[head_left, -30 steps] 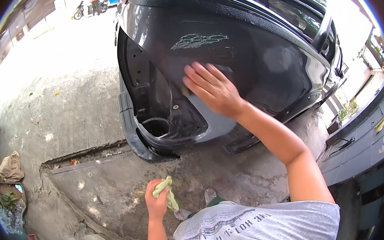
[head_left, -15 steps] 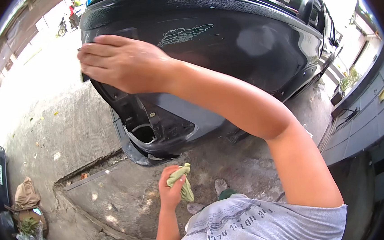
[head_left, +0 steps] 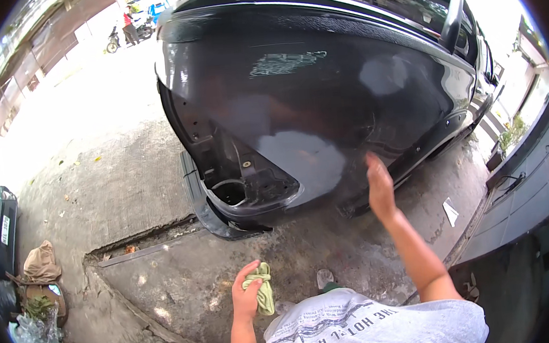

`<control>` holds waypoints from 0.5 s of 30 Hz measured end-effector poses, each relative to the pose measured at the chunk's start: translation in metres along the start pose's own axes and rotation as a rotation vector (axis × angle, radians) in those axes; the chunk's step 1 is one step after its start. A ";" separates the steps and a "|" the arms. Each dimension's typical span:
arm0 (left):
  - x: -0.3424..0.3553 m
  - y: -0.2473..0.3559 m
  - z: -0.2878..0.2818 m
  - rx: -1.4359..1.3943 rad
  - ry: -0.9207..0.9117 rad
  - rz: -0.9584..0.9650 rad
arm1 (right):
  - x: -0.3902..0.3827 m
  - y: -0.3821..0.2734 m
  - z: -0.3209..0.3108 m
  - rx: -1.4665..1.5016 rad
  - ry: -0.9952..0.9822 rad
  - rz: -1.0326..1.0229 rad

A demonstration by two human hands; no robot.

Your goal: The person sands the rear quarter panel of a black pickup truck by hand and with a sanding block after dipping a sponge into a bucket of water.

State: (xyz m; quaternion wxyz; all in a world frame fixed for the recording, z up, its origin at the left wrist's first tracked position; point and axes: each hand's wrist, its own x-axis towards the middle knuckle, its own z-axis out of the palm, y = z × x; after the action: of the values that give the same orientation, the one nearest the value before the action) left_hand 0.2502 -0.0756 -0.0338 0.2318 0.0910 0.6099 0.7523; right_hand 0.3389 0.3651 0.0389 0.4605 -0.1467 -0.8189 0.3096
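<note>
A dark cloth-free right hand, my right hand (head_left: pixel 381 186), is held with fingers stretched out over the lower part of a black vehicle body panel (head_left: pixel 321 103); I cannot tell whether it touches. Pale scribbled marks (head_left: pixel 286 63) show on the panel's upper part, with lighter grey patches elsewhere. At its near left corner is an open recess (head_left: pixel 228 191) with bolt holes around it. Closer to my body, my left hand (head_left: pixel 243 298) is closed around a bunched light green cloth (head_left: pixel 265 295), away from the panel.
Concrete floor (head_left: pixel 127 189) has a broken trench edge (head_left: pixel 151 238) left of the vehicle. Far left lie a detached bumper (head_left: pixel 7 231), a tan bag (head_left: pixel 41 262) and clear plastic wrap (head_left: pixel 34 335). A gate (head_left: pixel 527 184) stands at right. A person in red (head_left: pixel 129 27) is far off by motorbikes.
My right hand has come down from the panel's upper left edge to its lower right part. The view has shifted left. My left hand still grips the green cloth.
</note>
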 end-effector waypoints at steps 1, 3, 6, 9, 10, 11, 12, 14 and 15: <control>0.002 0.002 0.001 0.095 -0.086 -0.004 | -0.029 -0.003 0.008 0.079 -0.180 0.117; 0.008 0.009 0.009 0.186 -0.126 0.006 | -0.073 -0.023 0.037 0.109 -0.442 0.298; 0.016 0.026 0.026 0.419 -0.212 -0.024 | -0.094 -0.078 0.071 0.318 -0.859 0.422; 0.018 0.029 0.026 0.558 -0.253 0.055 | -0.082 -0.112 0.092 0.382 -1.276 0.414; 0.020 0.020 0.017 0.536 -0.269 -0.017 | -0.081 -0.113 0.098 0.384 -1.278 0.405; 0.019 0.007 0.008 0.533 -0.261 -0.011 | -0.084 -0.112 0.104 0.399 -1.267 0.404; 0.018 -0.002 0.000 0.512 -0.223 0.006 | -0.085 -0.115 0.110 0.419 -1.260 0.400; 0.017 -0.008 -0.010 0.362 -0.200 -0.054 | -0.083 -0.121 0.106 0.573 -1.206 0.564; 0.017 -0.003 -0.010 0.363 -0.192 -0.048 | -0.082 -0.121 0.102 0.725 -1.131 0.735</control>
State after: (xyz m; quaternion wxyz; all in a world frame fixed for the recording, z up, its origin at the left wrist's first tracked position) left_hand 0.2317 -0.0756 -0.0412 0.2866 0.1880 0.7126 0.6122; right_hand 0.3017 0.1917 0.0226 -0.1418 -0.0685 -0.6757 0.7202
